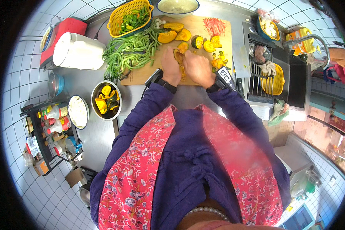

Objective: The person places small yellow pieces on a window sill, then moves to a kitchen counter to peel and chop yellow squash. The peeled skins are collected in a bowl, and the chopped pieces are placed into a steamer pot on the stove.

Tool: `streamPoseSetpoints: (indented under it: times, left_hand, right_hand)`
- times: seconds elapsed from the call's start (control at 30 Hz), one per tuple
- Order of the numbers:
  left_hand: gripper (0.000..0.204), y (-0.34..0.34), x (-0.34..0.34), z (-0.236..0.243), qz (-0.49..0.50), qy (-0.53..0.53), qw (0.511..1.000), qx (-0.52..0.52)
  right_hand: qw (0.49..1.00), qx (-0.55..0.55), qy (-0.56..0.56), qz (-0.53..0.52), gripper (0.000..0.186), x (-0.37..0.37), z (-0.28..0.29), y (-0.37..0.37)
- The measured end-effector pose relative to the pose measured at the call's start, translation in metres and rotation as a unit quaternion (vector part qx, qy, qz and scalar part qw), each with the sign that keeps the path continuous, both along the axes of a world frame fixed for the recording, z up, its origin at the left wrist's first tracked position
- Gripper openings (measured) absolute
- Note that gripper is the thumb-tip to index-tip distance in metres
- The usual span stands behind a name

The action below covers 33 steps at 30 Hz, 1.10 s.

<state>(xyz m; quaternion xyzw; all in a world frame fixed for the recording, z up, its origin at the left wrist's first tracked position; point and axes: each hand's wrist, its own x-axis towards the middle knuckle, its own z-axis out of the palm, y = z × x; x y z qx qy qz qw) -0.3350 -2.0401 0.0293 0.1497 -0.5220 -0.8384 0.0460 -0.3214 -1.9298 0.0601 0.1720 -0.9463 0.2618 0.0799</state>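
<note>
My left hand (171,65) and my right hand (197,67) meet at the middle of a wooden cutting board (138,76), both closed on a piece of yellow-orange pumpkin (179,56). My right fingertips are at its inner side, partly hidden. Orange scraps lie on the board between my hands. Above them are cut pumpkin pieces (167,36) and, to the right, dark-skinned wedges (209,46) with a small pile of bits (219,61). Long green beans (124,57) lie left of my left hand; thin red strips (212,27) are at the upper right of the board.
A steel bowl of pumpkin (116,100), a white container (76,51), a yellow basket of green peppers (113,21) and a dish of white food (79,111) stand around the board. A knife handle (239,87), sink (297,80) with rack, and bottle shelf (40,130) flank it.
</note>
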Motion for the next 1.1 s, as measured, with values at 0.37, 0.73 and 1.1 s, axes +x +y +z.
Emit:
streamPoseSetpoints:
  times: [0.37, 0.73, 1.1]
  left_hand:
    - [0.029, -0.014, -0.001, 0.010, -0.126, 0.045, 0.977, -0.165]
    - [0.029, -0.037, -0.026, -0.007, -0.262, -0.054, 0.963, -0.019]
    - [0.029, -0.030, -0.027, -0.029, -0.225, 0.143, 0.909, -0.320]
  right_hand:
    - [0.970, -0.183, -0.131, 0.089, 0.023, -0.008, -0.025, 0.005]
    - [0.959, -0.200, -0.149, 0.135, 0.024, -0.008, -0.014, 0.015]
    - [0.990, -0.043, -0.128, -0.033, 0.025, -0.018, -0.012, 0.013]
